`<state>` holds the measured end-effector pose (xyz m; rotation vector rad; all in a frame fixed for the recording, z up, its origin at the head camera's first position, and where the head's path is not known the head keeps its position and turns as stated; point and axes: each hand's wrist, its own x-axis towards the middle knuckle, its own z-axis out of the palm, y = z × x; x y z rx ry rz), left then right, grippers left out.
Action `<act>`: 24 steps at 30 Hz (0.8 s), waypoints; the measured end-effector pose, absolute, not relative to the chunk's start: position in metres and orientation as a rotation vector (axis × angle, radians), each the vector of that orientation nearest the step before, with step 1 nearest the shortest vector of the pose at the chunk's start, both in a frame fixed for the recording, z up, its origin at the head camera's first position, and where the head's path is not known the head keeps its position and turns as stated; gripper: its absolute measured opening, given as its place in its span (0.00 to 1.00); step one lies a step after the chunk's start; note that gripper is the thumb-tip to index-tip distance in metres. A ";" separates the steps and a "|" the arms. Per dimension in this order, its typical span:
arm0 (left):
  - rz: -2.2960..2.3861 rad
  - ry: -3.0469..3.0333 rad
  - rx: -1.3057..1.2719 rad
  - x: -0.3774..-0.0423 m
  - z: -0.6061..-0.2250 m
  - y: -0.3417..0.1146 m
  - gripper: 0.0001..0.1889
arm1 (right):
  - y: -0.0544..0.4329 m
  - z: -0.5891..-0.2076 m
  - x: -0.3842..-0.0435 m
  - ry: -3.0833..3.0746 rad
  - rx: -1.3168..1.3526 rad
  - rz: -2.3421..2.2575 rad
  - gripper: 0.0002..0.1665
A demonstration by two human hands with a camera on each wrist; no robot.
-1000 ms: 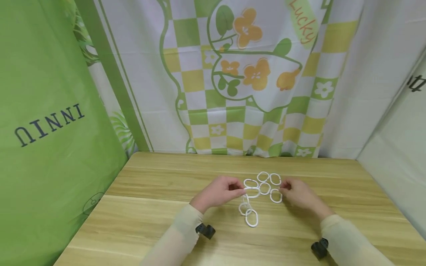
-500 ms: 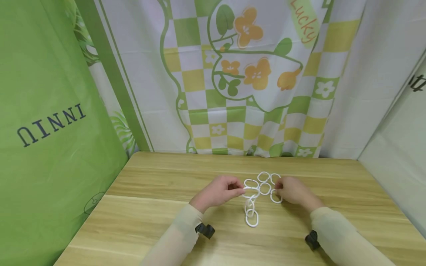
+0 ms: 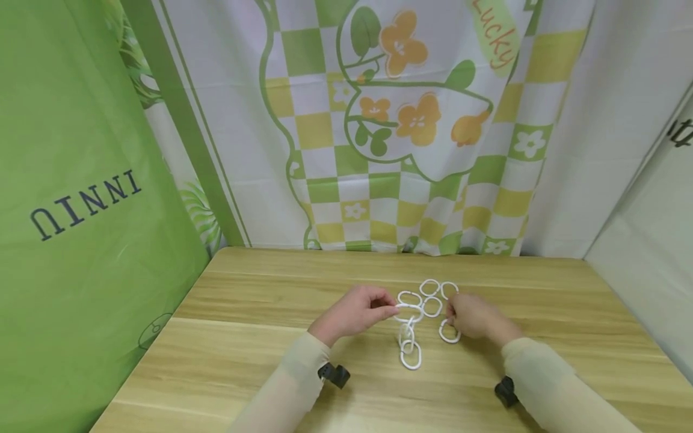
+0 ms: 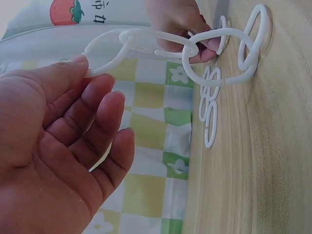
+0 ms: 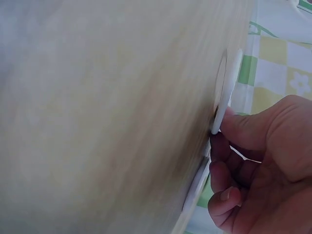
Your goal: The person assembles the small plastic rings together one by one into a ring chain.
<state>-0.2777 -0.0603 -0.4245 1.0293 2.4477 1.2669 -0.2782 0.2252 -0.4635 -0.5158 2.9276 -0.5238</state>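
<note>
My left hand (image 3: 354, 310) pinches one end link of a chain of several white plastic C-shaped rings. In the left wrist view the held ring (image 4: 108, 67) sits between thumb and forefinger, the other fingers loosely bent. From it the chain (image 4: 161, 33) runs down to a last link (image 3: 410, 368) at the tabletop. To the right, my right hand (image 3: 476, 316) is at a separate white ring (image 3: 440, 332). Thumb and forefinger pinch this ring (image 5: 228, 92) by its near end in the right wrist view, close over the wood.
Several loose white rings (image 3: 420, 288) lie on the wooden table (image 3: 243, 361) just beyond and between the hands. A patterned curtain (image 3: 368, 192) hangs along the back edge. Green fabric (image 3: 92, 270) borders the left side, pale fabric (image 3: 649, 228) the right.
My right hand has shifted left and taken hold of the nearest loose ring, drawing it slightly toward me. The chain below my left hand has swung a little right; that hand stays put.
</note>
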 end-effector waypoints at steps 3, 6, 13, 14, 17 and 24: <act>1.268 2.443 1.028 -0.277 -0.424 -0.061 0.09 | 0.225 -0.463 -0.275 2.959 -0.514 -0.511 0.10; 1.274 2.439 1.036 -0.277 -0.424 -0.061 0.08 | 0.225 -0.461 -0.272 2.974 -0.517 -0.572 0.09; 1.269 2.439 1.044 -0.277 -0.425 -0.060 0.08 | 0.226 -0.450 -0.264 2.920 -0.515 -0.972 0.02; 1.267 2.439 1.044 -0.277 -0.425 -0.060 0.08 | 0.226 -0.448 -0.262 2.915 -0.528 -1.031 0.02; 1.269 2.438 1.049 -0.276 -0.425 -0.059 0.08 | 0.221 -0.438 -0.255 2.907 -0.574 -1.139 0.03; 1.273 2.431 1.067 -0.277 -0.427 -0.057 0.06 | 0.204 -0.419 -0.241 2.950 -0.663 -1.156 0.02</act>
